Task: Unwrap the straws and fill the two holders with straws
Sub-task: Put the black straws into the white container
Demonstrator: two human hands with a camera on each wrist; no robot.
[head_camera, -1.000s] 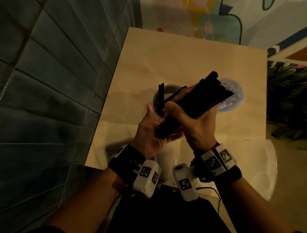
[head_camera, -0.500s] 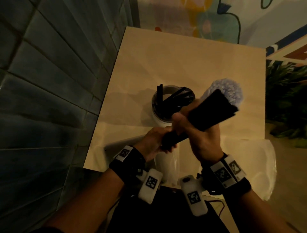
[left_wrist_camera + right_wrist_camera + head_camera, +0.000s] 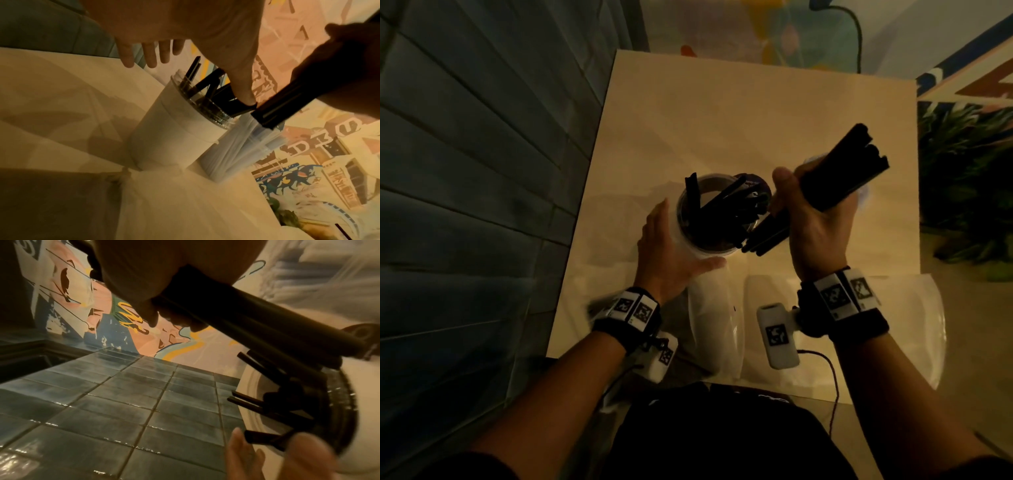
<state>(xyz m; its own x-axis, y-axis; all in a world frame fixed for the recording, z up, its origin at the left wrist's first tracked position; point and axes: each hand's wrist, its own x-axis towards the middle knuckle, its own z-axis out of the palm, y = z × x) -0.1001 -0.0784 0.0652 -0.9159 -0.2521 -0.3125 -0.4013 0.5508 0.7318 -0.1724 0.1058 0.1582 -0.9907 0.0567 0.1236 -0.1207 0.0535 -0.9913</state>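
Observation:
A white cylindrical holder (image 3: pixel 690 248) stands mid-table with several black straws (image 3: pixel 726 209) leaning loosely inside it. My right hand (image 3: pixel 813 222) grips a thick bundle of black straws (image 3: pixel 839 178), held slanted, its lower end (image 3: pixel 267 118) just above the holder's right rim. My left hand (image 3: pixel 671 246) is open with straight fingers beside the holder's left side, its thumb near the rim; whether it touches the holder I cannot tell. A second holder (image 3: pixel 234 149), filled with pale straws, stands right behind the first, mostly hidden by my right hand in the head view.
Clear plastic wrappers (image 3: pixel 717 325) lie on the beige table (image 3: pixel 756 113) near its front edge, a larger one (image 3: pixel 893 329) to the right. A dark tiled wall (image 3: pixel 482 171) runs along the left. Plants (image 3: pixel 969 192) stand right of the table.
My left hand has let go of the bundle's lower end and moved left beside the white holder. My right hand carried the bundle to the right, its lower end now at the holder's rim.

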